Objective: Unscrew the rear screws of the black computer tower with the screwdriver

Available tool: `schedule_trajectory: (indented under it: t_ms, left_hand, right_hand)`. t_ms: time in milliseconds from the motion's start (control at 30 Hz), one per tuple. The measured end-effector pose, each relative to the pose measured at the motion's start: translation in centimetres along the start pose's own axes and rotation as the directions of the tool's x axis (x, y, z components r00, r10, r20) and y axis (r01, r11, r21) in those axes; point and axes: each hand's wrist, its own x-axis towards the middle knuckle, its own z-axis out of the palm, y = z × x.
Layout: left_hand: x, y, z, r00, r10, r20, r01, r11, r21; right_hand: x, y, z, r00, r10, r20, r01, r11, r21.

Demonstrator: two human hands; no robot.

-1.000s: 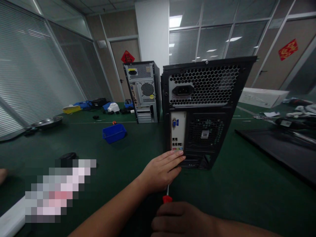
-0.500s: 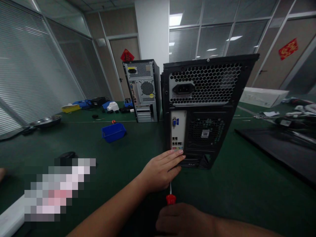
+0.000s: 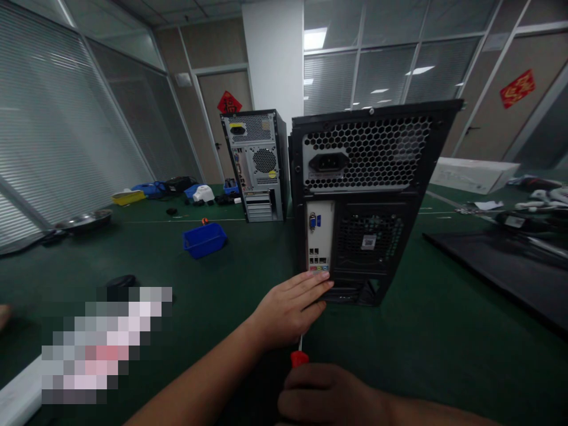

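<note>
Screwdriver [image 3: 300, 358] in the right hand [image 3: 323, 391]

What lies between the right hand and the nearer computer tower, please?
The head view shows the left hand and part of the screwdriver between the right hand and the nearer tower; the screwdriver's tip is hidden.

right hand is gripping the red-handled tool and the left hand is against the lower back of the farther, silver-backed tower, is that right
Not quite: the head view shows the left hand against the lower back of the nearer, black tower. The rest holds: the right hand is gripping the red-handled tool.
</note>
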Motion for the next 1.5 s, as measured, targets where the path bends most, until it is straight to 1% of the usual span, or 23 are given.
schedule_trajectory:
  t_ms: [67, 167, 200, 233, 267, 300, 367, 433, 467, 533, 600, 633, 667, 733, 800, 867, 1000, 1133, 1200, 1367, 1500]
  left_hand:
    - [0.0, 0.0, 0.0, 1.0, 0.007, 0.001, -0.007, 1.0, 0.0]
    - [-0.1, 0.0, 0.1, 1.0, 0.022, 0.014, -0.022, 1.0, 0.0]
    - [-0.1, 0.0, 0.1, 1.0, 0.021, 0.02, -0.021, 1.0, -0.001]
    - [-0.1, 0.0, 0.1, 1.0, 0.016, 0.026, -0.016, 1.0, -0.002]
    - [-0.2, 0.0, 0.1, 0.999, 0.012, 0.031, -0.012, 1.0, -0.002]
    - [-0.2, 0.1, 0.1, 0.999, 0.009, 0.037, -0.009, 1.0, -0.004]
    - [-0.3, 0.1, 0.1, 0.999, 0.013, 0.049, -0.012, 1.0, -0.009]
    - [-0.3, 0.0, 0.2, 0.999, 0.02, 0.048, -0.02, 1.0, -0.01]
    - [-0.3, 0.0, 0.2, 0.999, 0.024, 0.043, -0.023, 1.0, -0.009]
    - [-0.2, 0.0, 0.2, 0.999, 0.026, 0.026, -0.026, 1.0, -0.002]
    - [-0.1, 0.0, 0.1, 1.0, 0.022, 0.011, -0.022, 1.0, 0.005]
    - [0.0, 0.0, 0.1, 1.0, 0.02, 0.009, -0.02, 1.0, 0.006]
    - [0.1, 0.0, 0.0, 1.0, 0.018, 0.008, -0.019, 1.0, 0.004]
    - [0.2, 0.0, -0.1, 1.0, 0.011, 0.007, -0.011, 1.0, -0.007]
    - [0.2, 0.0, -0.1, 1.0, 0.005, 0.003, -0.005, 1.0, -0.019]
    - [0.2, 0.0, 0.0, 1.0, 0.001, -0.005, -0.001, 1.0, -0.018]
    - [0.0, 0.1, 0.1, 1.0, 0.012, 0.001, -0.012, 1.0, -0.01]
    - [-0.1, 0.0, 0.1, 0.999, 0.016, 0.031, -0.016, 0.999, -0.03]
    - [-0.1, 0.0, 0.0, 0.999, 0.014, 0.029, -0.013, 0.999, -0.033]
    - [-0.1, 0.0, 0.1, 1.0, 0.014, 0.028, -0.014, 0.999, -0.029]
    - [-0.1, 0.0, 0.1, 1.0, 0.013, 0.027, -0.012, 1.0, -0.027]
  right_hand:
    - [0.5, 0.0, -0.8, 0.998, 0.02, -0.061, -0.021, 1.0, -0.001]
    - [1.4, 0.0, -1.8, 0.977, 0.058, -0.207, -0.054, 0.998, 0.025]
    - [1.5, 0.0, -1.9, 0.971, 0.07, -0.23, -0.063, 0.997, 0.038]
    - [1.4, 0.0, -1.8, 0.971, 0.072, -0.227, -0.064, 0.997, 0.043]
    - [1.2, -0.1, -1.5, 0.978, 0.07, -0.196, -0.064, 0.997, 0.039]
    - [0.8, -0.1, -1.1, 0.988, 0.069, -0.14, -0.065, 0.997, 0.031]
    - [-0.2, -0.3, 0.0, 0.998, 0.057, 0.004, -0.057, 0.998, 0.004]
    - [-1.1, -0.4, 1.1, 0.99, 0.031, 0.135, -0.03, 1.0, -0.01]
    - [-1.3, -0.4, 1.5, 0.983, 0.01, 0.181, -0.009, 1.0, -0.006]
    - [-1.2, -0.3, 1.8, 0.97, -0.041, 0.238, 0.039, 0.999, 0.014]
    - [-0.7, -0.1, 1.6, 0.966, -0.059, 0.252, 0.052, 0.998, 0.036]
    - [-0.3, 0.1, 1.3, 0.97, -0.061, 0.237, 0.053, 0.998, 0.038]
    - [0.0, 0.2, 1.0, 0.979, -0.067, 0.193, 0.06, 0.997, 0.039]
    - [0.7, 0.3, 0.3, 0.997, -0.065, 0.05, 0.063, 0.997, 0.044]
    - [1.3, 0.2, -0.4, 0.993, -0.052, -0.102, 0.059, 0.996, 0.064]
    - [1.7, 0.1, -1.1, 0.985, -0.021, -0.174, 0.033, 0.997, 0.069]
    - [2.2, 0.0, -1.8, 0.98, 0.008, -0.198, 0.003, 0.998, 0.057]
    - [2.0, 0.0, -1.4, 0.98, 0.034, -0.198, -0.014, 0.995, 0.101]
    - [1.6, -0.1, -0.8, 0.983, 0.051, -0.174, -0.035, 0.995, 0.097]
    - [0.0, -0.7, 0.5, 0.994, 0.049, -0.095, -0.052, 0.998, -0.035]
    - [-0.6, -0.6, 1.0, 1.0, 0.026, -0.013, -0.026, 1.0, -0.001]
